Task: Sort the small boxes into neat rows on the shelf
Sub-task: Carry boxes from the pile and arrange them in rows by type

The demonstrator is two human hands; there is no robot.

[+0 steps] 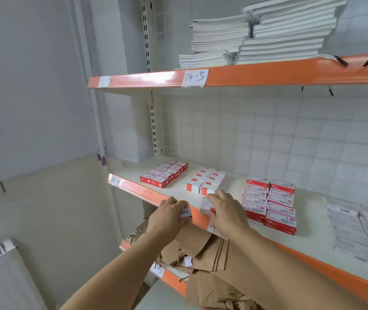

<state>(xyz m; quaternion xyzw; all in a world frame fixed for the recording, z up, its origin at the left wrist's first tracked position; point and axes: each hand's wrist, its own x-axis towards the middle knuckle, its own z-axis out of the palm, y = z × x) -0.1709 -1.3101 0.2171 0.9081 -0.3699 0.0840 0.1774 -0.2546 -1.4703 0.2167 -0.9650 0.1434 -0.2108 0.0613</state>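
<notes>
Holding small box (185,213) in left grip (171,214) (barcode up) | right grip (224,211) pinching another box (207,205)

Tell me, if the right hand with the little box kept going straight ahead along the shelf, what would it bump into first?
Most likely the white-and-red box group just beyond the right hand. The small box it holds would touch that group's front row first; the gap looks short, though depth is hard to judge.

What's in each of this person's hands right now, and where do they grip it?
Each hand holds one small box. The left hand wraps its box from the left, barcode end showing. The right hand pinches its box at the right end.
</notes>
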